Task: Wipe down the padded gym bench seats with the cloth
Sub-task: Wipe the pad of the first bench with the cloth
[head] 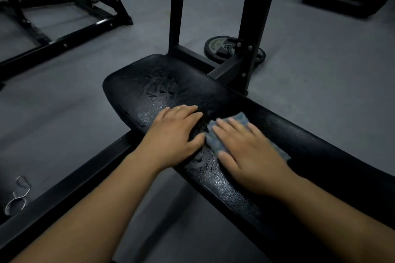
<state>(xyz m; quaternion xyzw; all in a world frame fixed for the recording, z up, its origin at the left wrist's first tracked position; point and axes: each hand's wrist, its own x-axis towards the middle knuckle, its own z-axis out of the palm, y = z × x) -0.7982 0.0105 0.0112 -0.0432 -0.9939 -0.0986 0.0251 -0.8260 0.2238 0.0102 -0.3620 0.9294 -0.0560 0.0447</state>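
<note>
Presently the cloth (239, 118) is pressed flat under the straight fingers of the right hand (250, 156), with nothing gripped; the left hand (173, 134) is laid flat just beside it. The bench pad (149, 83) is stretched lengthwise from beyond the left hand to past the right wrist. One cloth, one pad and two hands are counted.

Black padded bench seat (149, 83), long, with a rounded far-left end, running diagonally toward the near right. Glistens with wet streaks and droplets around the middle. Blue-grey cloth (242, 117), crumpled, lies pressed flat on the seat's middle under the right hand (245, 151), showing past fingertips, thumb and wrist side.
</note>
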